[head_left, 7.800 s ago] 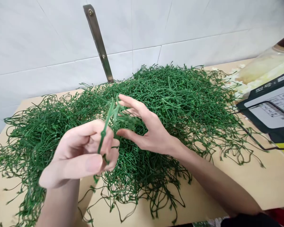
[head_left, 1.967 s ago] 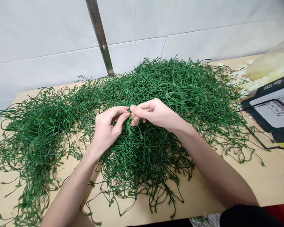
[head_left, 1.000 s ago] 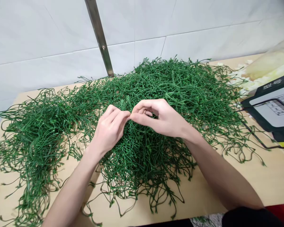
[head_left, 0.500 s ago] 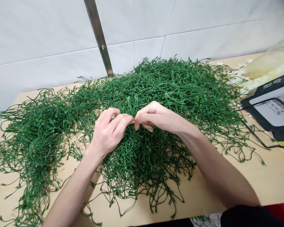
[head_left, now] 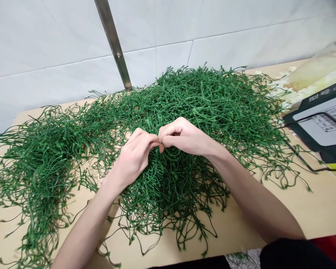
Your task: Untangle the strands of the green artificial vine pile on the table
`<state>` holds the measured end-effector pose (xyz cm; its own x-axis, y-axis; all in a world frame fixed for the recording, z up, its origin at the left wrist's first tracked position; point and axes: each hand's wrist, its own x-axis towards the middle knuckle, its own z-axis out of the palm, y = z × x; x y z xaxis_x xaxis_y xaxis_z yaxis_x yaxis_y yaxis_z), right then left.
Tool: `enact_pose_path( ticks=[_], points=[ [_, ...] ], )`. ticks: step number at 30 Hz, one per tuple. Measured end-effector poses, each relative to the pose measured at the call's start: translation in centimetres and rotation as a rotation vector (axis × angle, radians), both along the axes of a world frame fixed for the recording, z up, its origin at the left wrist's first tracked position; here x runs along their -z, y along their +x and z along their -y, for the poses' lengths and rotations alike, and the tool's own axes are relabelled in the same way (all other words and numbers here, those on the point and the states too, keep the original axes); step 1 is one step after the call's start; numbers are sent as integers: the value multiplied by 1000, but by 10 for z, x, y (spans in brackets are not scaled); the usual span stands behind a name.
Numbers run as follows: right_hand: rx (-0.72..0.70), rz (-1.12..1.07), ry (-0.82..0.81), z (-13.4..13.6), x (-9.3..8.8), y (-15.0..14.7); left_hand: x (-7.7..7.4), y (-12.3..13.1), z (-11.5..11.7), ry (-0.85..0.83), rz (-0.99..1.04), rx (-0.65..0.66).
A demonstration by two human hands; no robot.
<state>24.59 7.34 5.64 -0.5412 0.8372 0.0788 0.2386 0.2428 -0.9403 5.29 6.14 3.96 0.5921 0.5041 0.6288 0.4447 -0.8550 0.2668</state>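
My left hand [head_left: 137, 153] and my right hand [head_left: 182, 136] meet fingertip to fingertip above a big heap of thin green plastic stems [head_left: 207, 101]. Both are closed in a pinch, thumbs against fingers. Whatever sits between the fingertips is too small and covered to make out. Below the hands the stems bunch into a darker mound [head_left: 176, 186] that spills toward the front of the table. The stems are wiry and curly, with small forked tips.
More stems [head_left: 47, 164] lie in a pile on the left of the wooden table [head_left: 240, 228]. A metal post [head_left: 113, 45] stands at the tiled wall [head_left: 226, 22]. On the right are a dark labelled box [head_left: 322, 119], a black wire frame [head_left: 299, 158] and white flowers [head_left: 294, 97].
The left hand has turned and shifted slightly right, so its fingertips press closer to the right hand's. The right fingers have curled in more. The view has moved a little.
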Motion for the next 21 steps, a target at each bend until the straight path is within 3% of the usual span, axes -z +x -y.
enact_pose_path(
  ticks=[4, 7, 11, 16, 21],
  points=[
    [-18, -56, 102, -3, 4, 0, -5, 1, 1, -49, 45, -87],
    [18, -52, 71, -4, 2, -1, -7, 1, 1, -163, 89, -172],
    [165, 50, 36, -3, -4, 1, -9, 1, 2, -387, 222, -259],
    [391, 203, 284, 4, -8, 1, -9, 0, 1, -508, 400, -259],
    [390, 167, 466, 7, -9, 0, -9, -2, -1, -550, 489, -202]
  ],
)
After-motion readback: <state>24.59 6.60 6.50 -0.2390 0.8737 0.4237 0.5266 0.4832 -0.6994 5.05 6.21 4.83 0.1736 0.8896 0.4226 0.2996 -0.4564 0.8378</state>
